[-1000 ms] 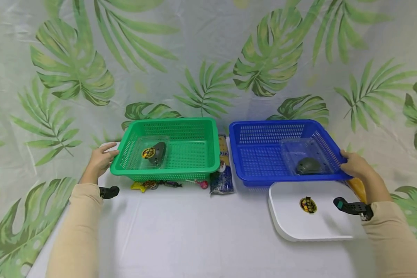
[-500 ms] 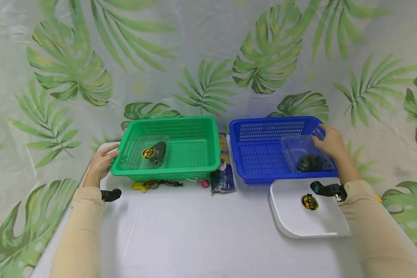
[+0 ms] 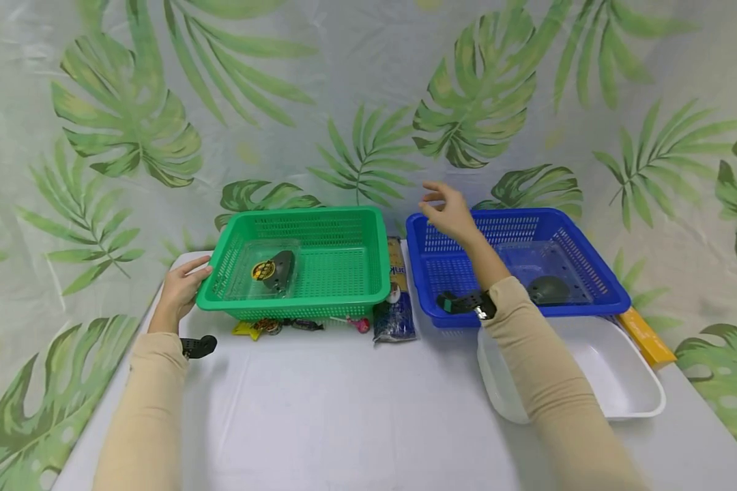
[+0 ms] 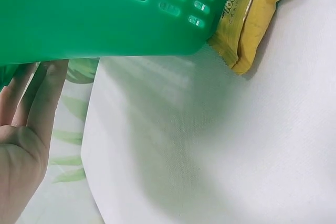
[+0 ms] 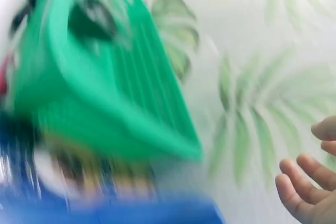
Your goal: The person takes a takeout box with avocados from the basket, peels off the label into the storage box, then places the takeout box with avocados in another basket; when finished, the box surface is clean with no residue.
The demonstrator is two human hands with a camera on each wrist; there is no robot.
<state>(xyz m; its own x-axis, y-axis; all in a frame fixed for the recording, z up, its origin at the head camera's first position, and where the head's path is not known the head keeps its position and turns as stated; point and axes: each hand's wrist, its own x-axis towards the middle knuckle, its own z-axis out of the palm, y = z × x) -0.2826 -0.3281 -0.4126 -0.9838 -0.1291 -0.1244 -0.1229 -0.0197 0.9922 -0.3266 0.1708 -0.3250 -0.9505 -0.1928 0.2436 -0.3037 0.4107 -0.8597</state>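
My left hand (image 3: 181,286) rests against the left end of the green basket (image 3: 368,300), its fingers straight under the rim; in the left wrist view the fingertips (image 4: 50,72) go behind the basket's edge. Inside that basket lies a clear plastic box (image 3: 236,273) with a dark grey object (image 3: 279,269) and a round sticker. Over the back left of the blue basket (image 3: 614,300) my right hand (image 3: 451,215) hangs in the air, fingers loosely spread, holding nothing. The blue basket holds another clear box (image 3: 516,256) and a dark rounded object (image 3: 548,291).
Between the baskets lies a blue and gold bag (image 3: 395,317). A yellow packet (image 3: 244,329), a dark wrapped sweet (image 3: 307,324) and a pink lollipop (image 3: 362,324) peek from under the green basket. Front right stand a white basin (image 3: 614,368), partly behind my right arm, and an orange box (image 3: 647,337).
My right hand has left the blue basket's right side and moved left, up over its back left corner. My left hand stays at the green basket; both baskets look unmoved.
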